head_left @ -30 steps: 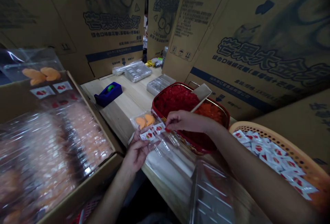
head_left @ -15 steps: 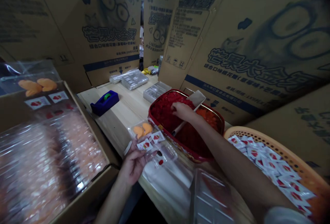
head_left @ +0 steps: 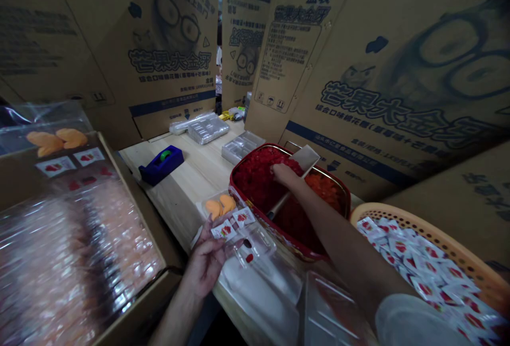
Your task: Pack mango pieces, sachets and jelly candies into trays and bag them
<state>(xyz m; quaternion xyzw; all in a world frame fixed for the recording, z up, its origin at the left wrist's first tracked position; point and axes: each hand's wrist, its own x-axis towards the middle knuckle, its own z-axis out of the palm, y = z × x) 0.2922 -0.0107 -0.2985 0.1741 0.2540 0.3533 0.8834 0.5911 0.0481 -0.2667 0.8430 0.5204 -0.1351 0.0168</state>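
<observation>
My left hand grips the left edge of a clear plastic tray, thumb on top. Two orange shaped sweets lie in its far compartment, and two small white sachets with red prints sit in the middle. Nearer me the tray holds a red piece and a dark one. My right hand reaches into a red-rimmed tin over a heap of small red pieces. Its fingers are bent together and the tips are hidden. A white divider separates the red pieces from orange ones.
An orange basket of sachets stands at right. At left, a carton holds filled packs. A blue tape dispenser and clear trays sit farther back. Large printed cartons wall the table; another clear tray lies nearest me.
My right hand has shifted slightly right within the red pieces. My left hand and the tray stay nearly in place. The view has tilted a little.
</observation>
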